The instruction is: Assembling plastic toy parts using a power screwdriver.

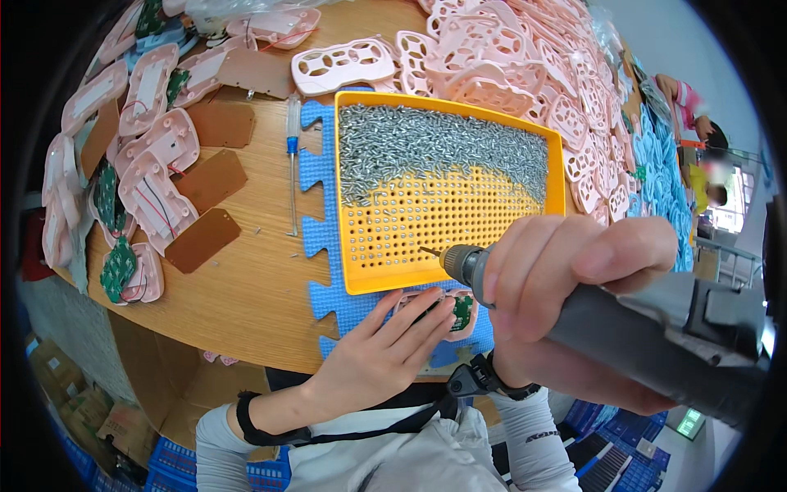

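Note:
My right hand (541, 283) is wrapped round a dark power screwdriver (639, 324). Its thin bit points left, in view just over the near part of a yellow screw tray (345, 246). Small silver screws (443, 143) are heaped along the tray's far side, and some sit in the holes of its perforated bottom. My left hand (373, 353) lies with outstretched fingers over a pink plastic shell (470, 330) in front of the tray. A green circuit board (462, 312) shows inside that shell; the fingers cover its left part.
Blue foam mat (324, 238) lies under the tray. A long screwdriver (293, 164) rests left of it. Pink shells with wires (152, 184) and brown flat pieces (202, 240) crowd the left. Pink frames (492, 57) pile up behind, blue ones (656, 180) farther right. People (697, 115) are in the background.

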`<state>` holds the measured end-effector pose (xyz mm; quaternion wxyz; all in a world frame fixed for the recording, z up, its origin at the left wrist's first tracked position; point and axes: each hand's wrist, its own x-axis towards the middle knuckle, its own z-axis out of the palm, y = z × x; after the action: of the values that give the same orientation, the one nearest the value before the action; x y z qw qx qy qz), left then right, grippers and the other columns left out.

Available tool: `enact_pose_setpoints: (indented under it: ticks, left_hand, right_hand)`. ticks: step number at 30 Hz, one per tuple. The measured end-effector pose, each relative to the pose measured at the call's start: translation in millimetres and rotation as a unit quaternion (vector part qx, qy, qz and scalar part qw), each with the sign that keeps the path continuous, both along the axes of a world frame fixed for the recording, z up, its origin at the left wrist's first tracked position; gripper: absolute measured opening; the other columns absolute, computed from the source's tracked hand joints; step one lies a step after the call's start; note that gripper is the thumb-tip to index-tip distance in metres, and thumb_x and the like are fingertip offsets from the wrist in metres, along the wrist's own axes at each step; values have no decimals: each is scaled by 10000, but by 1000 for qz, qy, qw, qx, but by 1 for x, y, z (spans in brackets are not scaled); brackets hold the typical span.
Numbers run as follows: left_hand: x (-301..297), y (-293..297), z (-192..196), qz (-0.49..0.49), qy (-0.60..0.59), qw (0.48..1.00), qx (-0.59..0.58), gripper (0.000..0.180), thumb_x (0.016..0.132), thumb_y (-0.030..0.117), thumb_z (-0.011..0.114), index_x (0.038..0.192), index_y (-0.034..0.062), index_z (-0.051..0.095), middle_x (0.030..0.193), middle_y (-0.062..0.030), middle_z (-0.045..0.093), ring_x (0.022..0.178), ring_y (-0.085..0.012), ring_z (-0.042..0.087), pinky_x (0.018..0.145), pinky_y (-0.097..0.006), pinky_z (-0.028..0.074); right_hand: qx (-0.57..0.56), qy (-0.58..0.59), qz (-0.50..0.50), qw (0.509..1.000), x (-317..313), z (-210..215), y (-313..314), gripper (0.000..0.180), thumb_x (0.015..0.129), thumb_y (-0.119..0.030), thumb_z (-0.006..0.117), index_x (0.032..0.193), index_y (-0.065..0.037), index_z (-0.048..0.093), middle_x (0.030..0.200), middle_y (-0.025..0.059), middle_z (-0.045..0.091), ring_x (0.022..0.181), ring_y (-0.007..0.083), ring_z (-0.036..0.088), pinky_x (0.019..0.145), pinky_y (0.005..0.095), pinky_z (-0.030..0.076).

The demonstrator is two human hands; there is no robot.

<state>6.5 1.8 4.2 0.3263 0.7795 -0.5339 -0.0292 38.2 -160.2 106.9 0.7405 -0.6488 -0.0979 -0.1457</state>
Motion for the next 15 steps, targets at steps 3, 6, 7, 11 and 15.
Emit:
enact_pose_setpoints:
  ticks: [3,6,7,11,15]
  left_hand:
    - [0,5,-4,1,3,1000,6,426,794,135,547,1188,-26,559,1287,-92,519,1246,-232,443,1040,-408,350]
    - [-1,3,-4,-9,2,1000,1,427,795,150,533,1183,-26,564,1287,-96,518,1249,-241,439,1043,-412,346]
    - [-1,1,-3,-17,11,1000,-7,424,794,153,530,1177,-24,569,1286,-99,518,1251,-245,436,1044,-415,344]
    - [0,4,-5,-21,13,1000,-12,412,789,158,527,1156,-19,586,1282,-108,519,1254,-258,432,1045,-420,342]
    - [-1,6,-8,-13,14,1000,-14,408,787,160,529,1148,-20,590,1281,-112,519,1251,-262,435,1046,-422,339]
  right_hand:
    - [-2,-2,14,1000,19,-10,7,667,804,-663,467,1019,-31,458,563,21,516,447,123,501,452,255,438]
    - [-13,-6,14,1000,19,-8,10,644,810,-645,472,1010,-34,457,566,20,520,448,121,505,447,251,439]
    - [-17,-8,12,1000,19,-7,8,636,813,-640,473,1008,-35,456,566,20,521,449,120,506,446,249,439]
    - [-21,-14,18,1000,21,-11,11,604,821,-617,478,996,-39,455,569,18,526,451,117,512,440,244,440]
    - [-24,-22,24,999,10,-11,14,574,830,-594,484,985,-43,453,572,17,531,453,114,518,434,239,441]
